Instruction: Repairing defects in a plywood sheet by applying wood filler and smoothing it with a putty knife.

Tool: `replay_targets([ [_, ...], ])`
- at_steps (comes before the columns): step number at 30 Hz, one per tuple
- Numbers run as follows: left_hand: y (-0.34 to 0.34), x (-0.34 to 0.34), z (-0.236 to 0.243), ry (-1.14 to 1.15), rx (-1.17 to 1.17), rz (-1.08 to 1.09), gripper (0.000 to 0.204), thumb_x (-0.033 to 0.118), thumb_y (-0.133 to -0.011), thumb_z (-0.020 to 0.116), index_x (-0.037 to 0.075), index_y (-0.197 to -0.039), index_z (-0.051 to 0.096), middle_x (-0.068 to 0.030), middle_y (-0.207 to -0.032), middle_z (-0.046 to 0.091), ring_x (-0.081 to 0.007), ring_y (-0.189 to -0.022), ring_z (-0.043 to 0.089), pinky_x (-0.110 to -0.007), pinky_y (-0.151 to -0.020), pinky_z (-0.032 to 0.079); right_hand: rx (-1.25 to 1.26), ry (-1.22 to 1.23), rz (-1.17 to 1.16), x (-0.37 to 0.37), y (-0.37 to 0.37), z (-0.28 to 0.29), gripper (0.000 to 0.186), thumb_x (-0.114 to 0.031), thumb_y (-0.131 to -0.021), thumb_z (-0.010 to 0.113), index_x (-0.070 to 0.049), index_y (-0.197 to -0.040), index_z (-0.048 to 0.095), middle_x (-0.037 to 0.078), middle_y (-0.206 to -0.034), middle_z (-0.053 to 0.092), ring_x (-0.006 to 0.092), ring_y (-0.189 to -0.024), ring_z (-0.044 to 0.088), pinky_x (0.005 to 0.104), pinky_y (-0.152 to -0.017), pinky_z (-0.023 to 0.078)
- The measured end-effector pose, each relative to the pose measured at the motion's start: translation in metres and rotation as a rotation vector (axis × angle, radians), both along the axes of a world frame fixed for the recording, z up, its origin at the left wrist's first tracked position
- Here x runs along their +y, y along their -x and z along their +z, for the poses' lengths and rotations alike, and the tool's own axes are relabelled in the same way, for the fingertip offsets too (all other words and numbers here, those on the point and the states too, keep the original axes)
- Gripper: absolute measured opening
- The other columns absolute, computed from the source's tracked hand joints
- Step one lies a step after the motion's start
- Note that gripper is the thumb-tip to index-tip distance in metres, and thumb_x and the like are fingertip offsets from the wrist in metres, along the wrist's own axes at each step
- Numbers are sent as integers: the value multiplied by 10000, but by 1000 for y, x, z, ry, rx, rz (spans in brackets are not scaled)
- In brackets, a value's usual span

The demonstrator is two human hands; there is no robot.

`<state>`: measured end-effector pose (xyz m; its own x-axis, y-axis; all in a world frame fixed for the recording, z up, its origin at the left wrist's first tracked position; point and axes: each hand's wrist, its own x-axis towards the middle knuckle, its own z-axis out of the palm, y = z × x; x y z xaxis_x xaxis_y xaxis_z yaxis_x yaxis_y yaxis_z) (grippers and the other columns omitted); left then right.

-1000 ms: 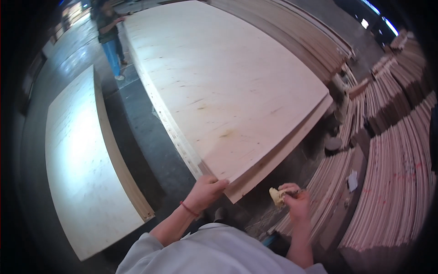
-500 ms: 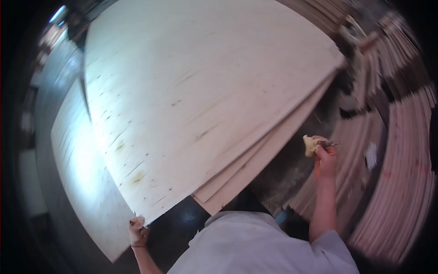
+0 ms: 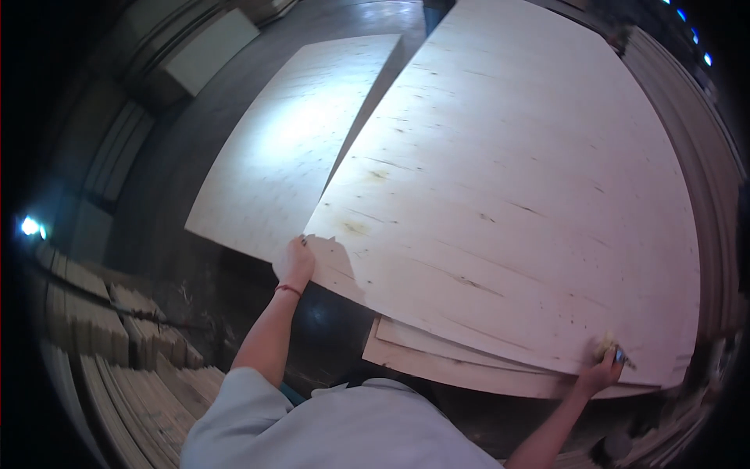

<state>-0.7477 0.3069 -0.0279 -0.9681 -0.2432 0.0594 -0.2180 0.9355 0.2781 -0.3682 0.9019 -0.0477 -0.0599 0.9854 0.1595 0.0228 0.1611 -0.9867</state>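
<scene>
A large pale plywood sheet (image 3: 500, 180) with dark streaks and knots spreads out before me, on top of other sheets. My left hand (image 3: 295, 264), a red band at its wrist, is closed on the sheet's near left corner. At the near right edge, my right hand (image 3: 600, 375) is closed round a small pale yellow lump (image 3: 605, 344), soft-looking like a sponge or wadded cloth. Something thin and dark sticks out beside it, too small to name. That hand is over the sheet's surface. Lower sheets (image 3: 445, 363) jut out under the near edge.
Another pale sheet (image 3: 289, 133) lies to the left, brightly lit. Stacked boards (image 3: 148, 391) stand at the lower left, and more stacks (image 3: 680, 102) line the right side. A pale-topped stack (image 3: 211, 51) is at the far left, beyond dark floor (image 3: 172, 164).
My view has swung to the right. My right hand has come from beside the sheets onto the top sheet's near right edge, still holding the yellow lump. My left hand stays at the corner.
</scene>
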Motion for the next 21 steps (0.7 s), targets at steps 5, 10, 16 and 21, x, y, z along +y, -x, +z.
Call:
replay_targets([
  [5, 3, 9, 6, -37, -18, 8, 291, 259, -982, 502, 57, -1083, 687, -222, -1066, 711, -435, -1010, 668, -543, -865, 524, -83, -22, -35, 0, 4, 7, 263, -121, -1010, 591, 83, -1163, 655, 103, -1116, 689, 189, -979, 637, 327, -890, 516],
  [10, -2, 13, 24, -100, -34, 27, 299, 281, -998, 500, 46, -1027, 682, -230, -1005, 711, -447, -970, 670, -550, -832, 526, -46, -33, -72, 7, 4, 7, 274, -119, -1019, 575, 98, -1174, 640, 120, -1121, 690, 197, -977, 643, 328, -897, 515],
  [16, -29, 5, 30, -137, -32, 65, 337, 383, -995, 518, 109, -1036, 711, -219, -985, 720, -452, -974, 674, -545, -818, 534, -125, 61, 24, 27, 3, 21, 189, -123, -962, 588, 35, -1016, 677, 68, -936, 688, 191, -822, 629, 332, -743, 530],
  [21, -37, -3, 50, -72, -135, 85, 356, 385, -1007, 517, 89, -1059, 709, -226, -988, 719, -444, -974, 681, -545, -808, 540, -48, -28, 20, 24, 46, 66, 120, -82, -972, 594, 18, -975, 660, -6, -832, 629, 104, -715, 554, 269, -614, 457],
])
